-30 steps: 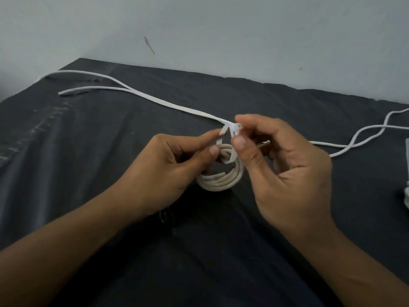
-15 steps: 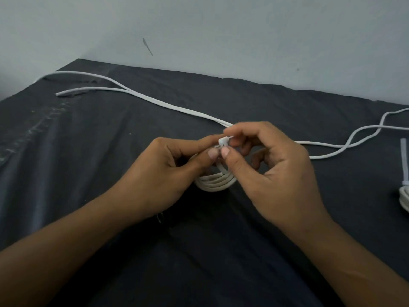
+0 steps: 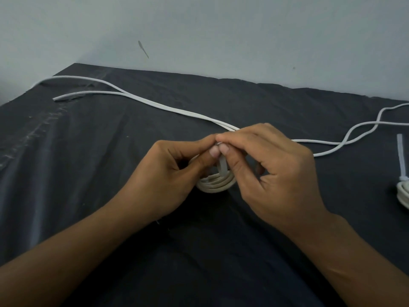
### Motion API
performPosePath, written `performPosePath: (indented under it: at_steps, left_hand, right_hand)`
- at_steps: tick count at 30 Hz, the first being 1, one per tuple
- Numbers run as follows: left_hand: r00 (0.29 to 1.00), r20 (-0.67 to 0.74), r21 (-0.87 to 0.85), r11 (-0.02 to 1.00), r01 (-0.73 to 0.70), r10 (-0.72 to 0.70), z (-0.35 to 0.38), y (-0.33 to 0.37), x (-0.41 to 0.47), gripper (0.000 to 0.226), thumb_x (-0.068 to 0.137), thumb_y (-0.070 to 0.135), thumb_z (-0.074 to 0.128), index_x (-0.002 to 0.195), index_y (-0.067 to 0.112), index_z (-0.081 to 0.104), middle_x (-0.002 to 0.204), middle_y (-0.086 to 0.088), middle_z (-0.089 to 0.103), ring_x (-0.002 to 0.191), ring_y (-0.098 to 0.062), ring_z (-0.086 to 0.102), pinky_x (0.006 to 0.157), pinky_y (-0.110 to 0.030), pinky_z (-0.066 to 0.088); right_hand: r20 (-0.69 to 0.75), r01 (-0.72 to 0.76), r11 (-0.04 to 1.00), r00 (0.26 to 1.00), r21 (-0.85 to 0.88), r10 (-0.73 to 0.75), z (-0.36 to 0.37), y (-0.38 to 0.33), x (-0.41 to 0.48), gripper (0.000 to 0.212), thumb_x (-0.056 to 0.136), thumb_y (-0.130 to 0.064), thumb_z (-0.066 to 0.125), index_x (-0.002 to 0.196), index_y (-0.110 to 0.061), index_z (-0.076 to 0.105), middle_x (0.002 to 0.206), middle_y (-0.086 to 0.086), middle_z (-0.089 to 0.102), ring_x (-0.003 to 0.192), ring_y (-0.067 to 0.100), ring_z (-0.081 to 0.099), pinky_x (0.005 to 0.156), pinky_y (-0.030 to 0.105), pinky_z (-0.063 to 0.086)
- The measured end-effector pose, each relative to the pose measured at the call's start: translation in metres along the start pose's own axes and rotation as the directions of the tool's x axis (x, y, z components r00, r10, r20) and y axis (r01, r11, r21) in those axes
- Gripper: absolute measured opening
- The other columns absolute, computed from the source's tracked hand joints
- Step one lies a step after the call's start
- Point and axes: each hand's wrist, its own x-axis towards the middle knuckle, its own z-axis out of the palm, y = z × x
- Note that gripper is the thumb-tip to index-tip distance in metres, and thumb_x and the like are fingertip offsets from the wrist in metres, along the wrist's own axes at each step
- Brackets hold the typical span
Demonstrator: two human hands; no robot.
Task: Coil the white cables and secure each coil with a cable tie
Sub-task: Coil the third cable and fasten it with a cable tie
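2 hands meet fingertip to fingertip just above a small coil (image 3: 215, 185) of white cable. The left hand (image 3: 168, 173) pinches the top of the cable tie (image 3: 222, 168) between thumb and forefinger. The right hand (image 3: 272, 173) pinches the same spot from the other side, with its remaining fingers curled behind. 1 second ago the tie stood up as an open loop with its ends showing apart between the fingers. 0.5 seconds ago the hands had dropped closer to the coil. Now the loop is gone from sight, and only 1 short strap shows, running from the pinch straight down over the coil's turns. I judge that the tail is being fed into or drawn through the head, so this coil is close to being secured, but the fingertips hide whether it has locked. The coil rests on the dark cloth (image 3: 88, 173) that covers the bench, directly under the thumbs, and about 4 turns of it are visible. Beyond the hands, 2 loose strands (image 3: 155, 105) run off to the far left, and 2 more strands (image 3: 354, 129) cross each other toward the right. Whether these are the same 2 cables passing behind the fingers cannot be told. At the right edge lies a 2nd coil (image 3: 404, 193), already cinched by a 2nd tie (image 3: 401, 158) whose tail points away from the viewer. That makes 2 coils and 2 ties in view, with 1 coil finished and 1 in hand.
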Motion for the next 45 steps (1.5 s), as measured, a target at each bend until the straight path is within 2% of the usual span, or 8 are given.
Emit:
performPosePath:
  at_steps: [5,8,14,20,28,36,41,45]
  left_hand:
    - [0.999,0.014,-0.014,0.999,0.036,-0.035,0.003,0.003,0.003,0.025,0.090,0.024,0.059,0.112,0.027,0.070,0.075,0.030,0.071,0.070,0.016,0.063,0.064,-0.002,0.045]
    - [0.997,0.021,-0.028,0.997,0.069,-0.069,0.006,0.004,0.004,0.024,0.091,0.022,0.059,0.112,0.022,0.071,0.061,0.030,0.065,0.062,0.017,0.059,0.061,0.000,0.042]
    - [0.993,-0.005,-0.040,0.992,0.118,-0.119,0.005,0.002,0.004,0.022,0.090,0.023,0.062,0.108,0.023,0.074,0.073,0.021,0.074,0.068,0.015,0.062,0.065,-0.001,0.043]
    - [0.994,-0.036,0.030,0.994,0.102,-0.101,0.005,0.004,0.003,0.026,0.084,0.036,0.061,0.108,0.032,0.072,0.087,0.027,0.075,0.081,0.013,0.067,0.067,-0.001,0.045]
    - [0.986,0.021,0.053,0.985,0.166,-0.167,0.004,0.004,0.004,0.035,0.081,0.045,0.061,0.108,0.028,0.075,0.095,0.022,0.076,0.091,0.008,0.068,0.077,-0.007,0.049]
    - [0.985,0.072,-0.008,0.988,0.156,-0.155,0.004,0.002,0.004,0.026,0.082,0.042,0.062,0.101,0.031,0.076,0.090,0.013,0.078,0.086,0.002,0.071,0.077,-0.012,0.052]
    - [0.980,-0.106,-0.205,0.968,0.145,-0.170,0.004,-0.005,0.005,0.019,0.079,0.032,0.066,0.090,0.029,0.080,0.080,0.002,0.078,0.072,-0.006,0.067,0.070,-0.016,0.055]
    - [0.939,-0.099,-0.498,0.833,0.240,-0.329,-0.002,-0.008,0.007,0.032,0.072,0.032,0.070,0.098,0.015,0.079,0.099,-0.017,0.076,0.081,-0.022,0.072,0.071,-0.030,0.060]
  right_hand:
    - [-0.018,-0.017,0.999,1.000,-0.040,0.016,-0.001,-0.002,0.001,0.013,0.095,-0.004,0.063,0.097,-0.001,0.075,0.089,0.007,0.069,0.076,0.017,0.062,0.067,0.027,0.048]
    - [-0.085,-0.053,0.999,0.995,0.005,0.053,-0.009,-0.005,0.007,0.013,0.096,-0.003,0.062,0.093,-0.001,0.074,0.087,0.005,0.067,0.073,-0.001,0.050,0.070,0.012,0.038]
    - [-0.149,-0.078,0.992,0.985,0.096,0.091,-0.014,-0.005,0.012,0.010,0.098,-0.008,0.060,0.098,-0.005,0.070,0.090,0.004,0.066,0.068,0.021,0.059,0.057,0.028,0.043]
    - [0.016,-0.101,0.988,0.995,0.120,0.099,-0.012,0.002,0.009,0.009,0.095,-0.006,0.062,0.099,-0.003,0.069,0.092,0.003,0.068,0.082,0.011,0.060,0.073,0.012,0.039]
    - [-0.094,-0.128,0.985,0.986,0.117,0.139,-0.017,-0.001,0.014,0.008,0.096,-0.011,0.061,0.096,-0.007,0.068,0.090,-0.002,0.068,0.084,0.002,0.060,0.074,0.008,0.040]
    - [-0.098,-0.198,0.959,0.970,0.202,0.221,-0.018,0.004,0.013,0.005,0.096,-0.013,0.063,0.096,-0.012,0.067,0.091,-0.008,0.068,0.078,0.013,0.064,0.060,0.032,0.047]
    - [0.163,-0.434,0.827,0.901,0.358,0.402,-0.020,0.011,0.011,0.028,0.088,-0.027,0.071,0.114,-0.027,0.061,0.100,-0.014,0.068,0.091,0.006,0.067,0.069,0.028,0.054]
    - [0.416,-0.448,0.870,0.844,0.204,0.337,-0.013,0.015,-0.005,0.046,0.089,-0.024,0.073,0.131,-0.020,0.055,0.116,-0.006,0.068,0.107,0.004,0.065,0.093,0.023,0.053]
